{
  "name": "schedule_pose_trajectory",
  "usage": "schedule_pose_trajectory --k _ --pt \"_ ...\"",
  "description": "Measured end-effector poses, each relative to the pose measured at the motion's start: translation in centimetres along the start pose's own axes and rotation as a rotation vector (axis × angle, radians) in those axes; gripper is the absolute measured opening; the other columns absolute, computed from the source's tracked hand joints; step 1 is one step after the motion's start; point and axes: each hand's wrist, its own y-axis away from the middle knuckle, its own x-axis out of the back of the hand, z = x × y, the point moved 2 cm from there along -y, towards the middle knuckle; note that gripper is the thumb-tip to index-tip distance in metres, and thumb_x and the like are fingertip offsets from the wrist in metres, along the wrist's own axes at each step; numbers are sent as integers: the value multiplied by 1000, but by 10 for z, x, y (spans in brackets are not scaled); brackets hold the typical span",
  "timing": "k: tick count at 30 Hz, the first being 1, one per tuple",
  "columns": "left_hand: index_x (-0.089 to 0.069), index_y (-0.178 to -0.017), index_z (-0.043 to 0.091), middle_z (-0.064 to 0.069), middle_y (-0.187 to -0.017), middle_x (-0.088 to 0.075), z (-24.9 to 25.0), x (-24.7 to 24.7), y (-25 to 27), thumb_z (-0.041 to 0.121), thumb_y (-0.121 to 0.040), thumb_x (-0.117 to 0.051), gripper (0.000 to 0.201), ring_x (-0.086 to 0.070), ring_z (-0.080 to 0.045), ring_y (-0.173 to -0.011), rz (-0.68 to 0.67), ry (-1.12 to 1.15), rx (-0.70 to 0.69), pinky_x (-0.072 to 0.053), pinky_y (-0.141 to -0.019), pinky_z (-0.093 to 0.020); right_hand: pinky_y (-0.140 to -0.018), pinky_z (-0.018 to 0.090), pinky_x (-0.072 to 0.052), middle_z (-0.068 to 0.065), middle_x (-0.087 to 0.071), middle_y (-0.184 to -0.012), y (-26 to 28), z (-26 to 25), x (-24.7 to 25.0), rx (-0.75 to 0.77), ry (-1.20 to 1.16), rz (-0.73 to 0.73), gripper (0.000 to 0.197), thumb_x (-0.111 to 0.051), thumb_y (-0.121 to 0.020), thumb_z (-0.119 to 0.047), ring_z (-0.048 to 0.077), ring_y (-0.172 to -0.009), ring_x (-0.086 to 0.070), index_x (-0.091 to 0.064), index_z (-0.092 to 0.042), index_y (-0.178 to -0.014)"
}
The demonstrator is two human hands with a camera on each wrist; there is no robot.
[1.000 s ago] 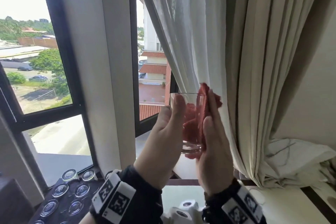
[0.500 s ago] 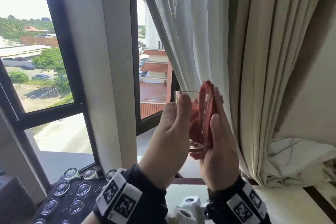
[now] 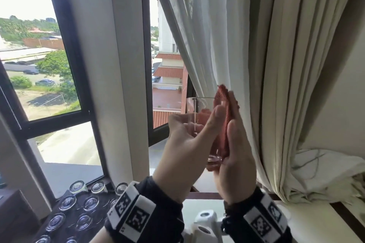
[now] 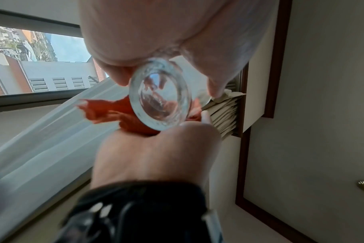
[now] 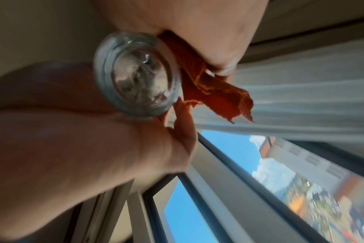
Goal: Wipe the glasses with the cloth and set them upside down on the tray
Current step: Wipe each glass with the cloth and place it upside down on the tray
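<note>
A clear glass [image 3: 194,108] stands upright in the air in front of the window. My left hand [image 3: 194,124] grips it from the left, thumb reaching across its front. A red cloth [image 3: 224,104] lies against the glass's right side and pokes above the rim, held there by my right hand [image 3: 235,124]. The left wrist view shows the glass's thick base [image 4: 159,95] with the cloth [image 4: 106,110] beside it. In the right wrist view the base [image 5: 137,75] and the cloth [image 5: 214,88] appear blurred. A dark tray [image 3: 92,221] at lower left carries several upside-down glasses [image 3: 78,185].
Cream curtains [image 3: 276,65] hang just right of the hands, bunched on a white ledge [image 3: 316,221]. A white window pillar [image 3: 114,85] and the black frame [image 3: 65,55] stand to the left. A white device [image 3: 205,221] sits between the wrists.
My left hand has shifted its grip round the glass, its thumb now slanting across the front toward the cloth. The cloth sits a little higher past the rim.
</note>
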Motion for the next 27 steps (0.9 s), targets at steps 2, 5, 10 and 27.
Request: schedule_pose_trajectory --k 2,5,10,27 --pt "-53 -125 17 -8 -100 -74 -5 -1 3 58 -84 -67 60 -75 -8 -85 -44 26 -33 -55 -71 -12 -111 37 -46 2 -51 -150 -11 -14 3 89 56 44 53 -36 -104 -53 16 -136 -52 -42 -29 -151" --pt "-65 -125 11 -9 -110 -71 -1 2 3 68 -86 -49 71 -69 -4 -90 -60 0 -94 -50 -76 -9 -117 30 -35 -3 -28 -164 -9 -28 -3 298 74 -103 45 -29 -110 -12 13 -149 -33 -26 -18 -154" --pt "-58 -126 19 22 -78 -70 15 11 -2 65 -81 -43 66 -66 7 -71 -71 21 -135 -51 -69 -8 -102 36 -44 4 -36 -161 20 -2 -9 230 101 -122 50 -34 -107 -35 26 -137 -47 -28 -32 -156" --pt "-58 -121 21 16 -71 -67 7 5 4 64 -86 -40 59 -62 6 -64 -72 -5 -79 -51 -64 -10 -95 43 -55 0 -59 -142 14 -7 -7 2 -93 -50 47 -30 -106 -31 29 -128 -58 -39 -28 -152"
